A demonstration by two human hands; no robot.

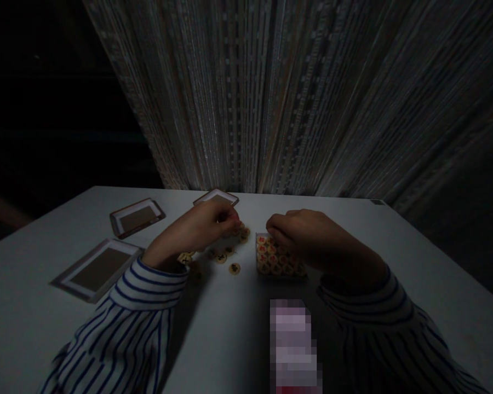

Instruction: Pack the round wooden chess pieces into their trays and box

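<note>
My left hand (201,227) hovers over several loose round wooden game pieces (225,254) scattered on the white table (230,328); its fingers are curled together at a piece near the tips. My right hand (308,235) rests with bent fingers on a small box (277,261) packed with rows of similar red-marked pieces. What its fingertips hold is hidden. Both arms wear blue-striped white sleeves.
Three flat framed trays or lids lie on the table: one at the left front (96,269), one behind it (136,217), one beyond my left hand (217,196). A striped curtain (296,98) hangs behind the table. The room is dim.
</note>
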